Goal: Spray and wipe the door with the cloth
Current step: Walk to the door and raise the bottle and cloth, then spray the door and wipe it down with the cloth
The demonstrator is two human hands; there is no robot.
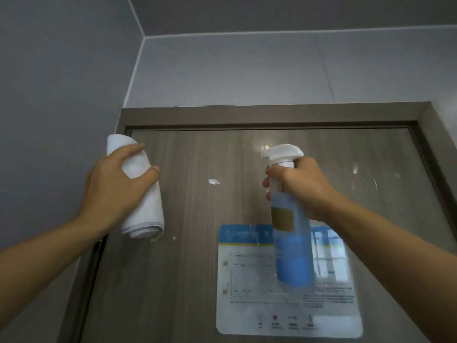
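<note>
Up near the top of the grey-brown wood-grain door (193,219), seen from the head camera, two bare hands are raised side by side and well apart. The left hand (116,189) grips one rolled white cloth (142,194), fingers curled over its upper part while the hemmed lower end hangs free below the palm; the roll lies against the door's left edge, just beside the frame. The right hand (299,186) is wrapped round the neck of one translucent blue spray bottle with a white trigger head (290,224), fingers curled at the trigger, nozzle pointing left and towards the door. A glistening wet patch (264,147) shows on the door just beside the nozzle.

Behind the bottle's lower half, one glossy rounded notice with a blue header band (286,293) is stuck to the door; the bottle and right forearm cover part of it, and its print is too blurred to read. Two small white scraps cling to the wood: one (214,181) between the hands, one smaller (174,237) just beside the cloth's lower end. A darker brown door frame (247,117) runs along the top, with pale grey wall panels (247,70) above.
</note>
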